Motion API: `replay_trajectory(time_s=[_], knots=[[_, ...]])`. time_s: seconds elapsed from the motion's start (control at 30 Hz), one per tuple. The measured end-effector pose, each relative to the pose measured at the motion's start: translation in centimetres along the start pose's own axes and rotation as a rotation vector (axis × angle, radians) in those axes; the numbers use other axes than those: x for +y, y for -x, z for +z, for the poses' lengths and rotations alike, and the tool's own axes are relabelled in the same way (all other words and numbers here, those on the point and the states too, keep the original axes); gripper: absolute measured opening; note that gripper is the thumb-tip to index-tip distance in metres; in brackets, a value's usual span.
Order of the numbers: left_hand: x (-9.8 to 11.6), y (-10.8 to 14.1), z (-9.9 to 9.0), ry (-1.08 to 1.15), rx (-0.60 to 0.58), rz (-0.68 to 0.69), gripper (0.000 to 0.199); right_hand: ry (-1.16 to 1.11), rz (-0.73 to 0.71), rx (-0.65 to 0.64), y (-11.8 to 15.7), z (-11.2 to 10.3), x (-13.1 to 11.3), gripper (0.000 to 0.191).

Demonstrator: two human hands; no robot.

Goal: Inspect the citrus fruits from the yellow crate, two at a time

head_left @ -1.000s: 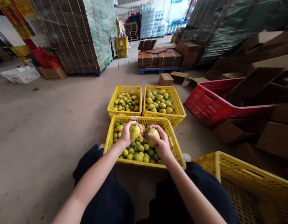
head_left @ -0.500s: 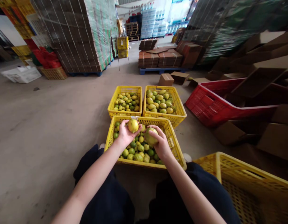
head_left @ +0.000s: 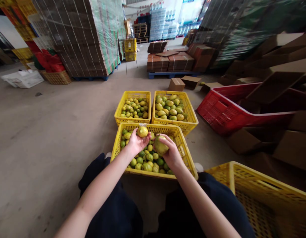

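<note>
The left hand [head_left: 135, 142] cups a yellow fruit [head_left: 142, 132] on its open palm, and the right hand [head_left: 170, 152] wraps a larger green fruit [head_left: 160, 146], both above the near crate [head_left: 186, 158] between the knees. The fruits look firm, rounded, fairly light and smooth-skinned, likely best gripped around the middle. Beyond stand 2 more crates [head_left: 133, 121] of sorted fruit.

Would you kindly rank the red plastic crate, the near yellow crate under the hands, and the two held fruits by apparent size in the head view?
1. Red plastic crate
2. Near yellow crate
3. Greenish fruit in the right hand
4. Yellow fruit in the left hand
</note>
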State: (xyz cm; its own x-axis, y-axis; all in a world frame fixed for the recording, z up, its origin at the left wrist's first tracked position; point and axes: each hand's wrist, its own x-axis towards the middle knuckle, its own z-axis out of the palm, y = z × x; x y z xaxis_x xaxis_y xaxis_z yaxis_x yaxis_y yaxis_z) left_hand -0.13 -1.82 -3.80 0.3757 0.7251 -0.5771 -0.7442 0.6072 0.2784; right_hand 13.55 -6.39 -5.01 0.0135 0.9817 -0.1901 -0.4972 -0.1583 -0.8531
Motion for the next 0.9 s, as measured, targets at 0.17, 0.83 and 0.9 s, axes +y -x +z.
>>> replay_trajectory(time_s=[0.17, 0.83, 0.9], knots=[[-0.1, -0.2, -0.1, -0.043, -0.07, 0.014, 0.041, -0.067, 0.015, -0.001, -0.2, -0.2, 0.1, 0.018], [-1.2, 1.3, 0.6, -0.945, -0.151, 1.027, 0.041, 0.505, -0.603, 0.131, 0.4, -0.1, 0.1, 0.036], [-1.1, 1.5, 0.6, -0.979, -0.166, 1.047, 0.041, 0.53, -0.644, 0.137, 0.5, -0.1, 0.0, 0.036]])
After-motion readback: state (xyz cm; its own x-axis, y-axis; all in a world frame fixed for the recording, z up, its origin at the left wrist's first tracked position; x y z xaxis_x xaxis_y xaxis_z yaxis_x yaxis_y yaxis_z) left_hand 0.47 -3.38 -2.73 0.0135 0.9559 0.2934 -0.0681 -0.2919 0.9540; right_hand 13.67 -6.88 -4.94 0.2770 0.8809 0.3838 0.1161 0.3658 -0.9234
